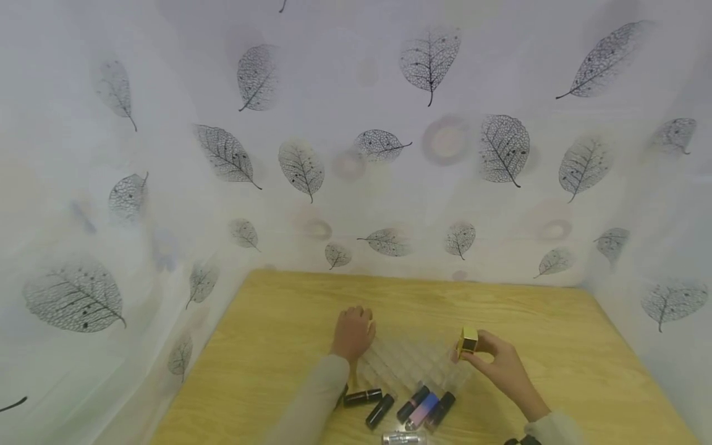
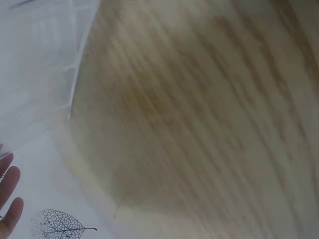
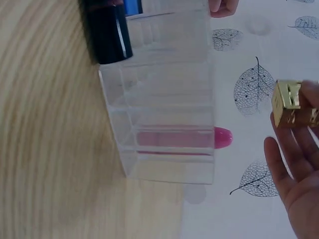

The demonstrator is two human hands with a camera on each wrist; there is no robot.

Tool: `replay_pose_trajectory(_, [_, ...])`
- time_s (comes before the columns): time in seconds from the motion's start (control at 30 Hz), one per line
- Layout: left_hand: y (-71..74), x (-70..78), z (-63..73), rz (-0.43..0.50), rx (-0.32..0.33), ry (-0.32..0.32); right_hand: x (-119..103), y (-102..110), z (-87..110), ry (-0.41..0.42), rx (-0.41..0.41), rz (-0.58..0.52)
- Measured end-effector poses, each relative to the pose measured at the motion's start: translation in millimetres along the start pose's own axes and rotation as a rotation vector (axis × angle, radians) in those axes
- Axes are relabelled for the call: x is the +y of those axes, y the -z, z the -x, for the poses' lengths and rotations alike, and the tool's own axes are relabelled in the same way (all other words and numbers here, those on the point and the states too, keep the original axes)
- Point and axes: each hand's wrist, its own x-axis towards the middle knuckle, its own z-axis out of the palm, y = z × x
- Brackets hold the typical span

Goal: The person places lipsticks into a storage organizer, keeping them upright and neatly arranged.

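My right hand (image 1: pixel 505 366) pinches a square gold lipstick tube (image 1: pixel 469 340) above the right end of a clear plastic lipstick organizer (image 1: pixel 408 358). The tube has a dark face in the head view and shines gold in the right wrist view (image 3: pixel 286 107). At the organizer's left end rests my left hand (image 1: pixel 353 335), its fingers loosely extended near the rim in the left wrist view. One compartment at the right end contains a pink tube (image 3: pixel 174 140), its rounded tip (image 3: pixel 223 138) sticking out over the top.
In front of the organizer lie several lipsticks: black tubes (image 1: pixel 363 397), a blue-to-pink tube (image 1: pixel 423 411) and a silver one (image 1: pixel 404 438). The wooden table (image 1: pixel 278 315) meets a leaf-patterned sheet (image 1: pixel 345 204) at the back and sides.
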Motion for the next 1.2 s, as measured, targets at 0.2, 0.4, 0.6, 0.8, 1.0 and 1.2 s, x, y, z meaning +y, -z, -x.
replay_pose_trajectory(0.2, [-1.6,2.0,3.3,0.005,0.015,0.019,3,-10,6.8,-0.145,0.032,0.029])
replay_pose_trajectory(0.4, [-1.4,2.1,3.5,0.021,0.002,0.029,6,-16,12.1,-0.221,0.059,0.033])
replay_pose_trajectory(0.6, [-4.0,1.5,5.2,0.021,0.001,0.037,10,-19,15.5,-0.243,0.083,0.051])
replay_pose_trajectory(0.8, [-3.9,1.3,5.9,0.025,-0.012,0.046,12,-22,16.4,-0.223,0.113,0.076])
replay_pose_trajectory(1.0, [-4.8,0.7,6.4,0.02,-0.003,0.05,13,-23,16.1,-0.185,0.137,0.081])
replay_pose_trajectory(1.2, [-7.5,0.0,6.6,0.016,0.005,0.049,17,-22,15.4,-0.17,0.147,0.105])
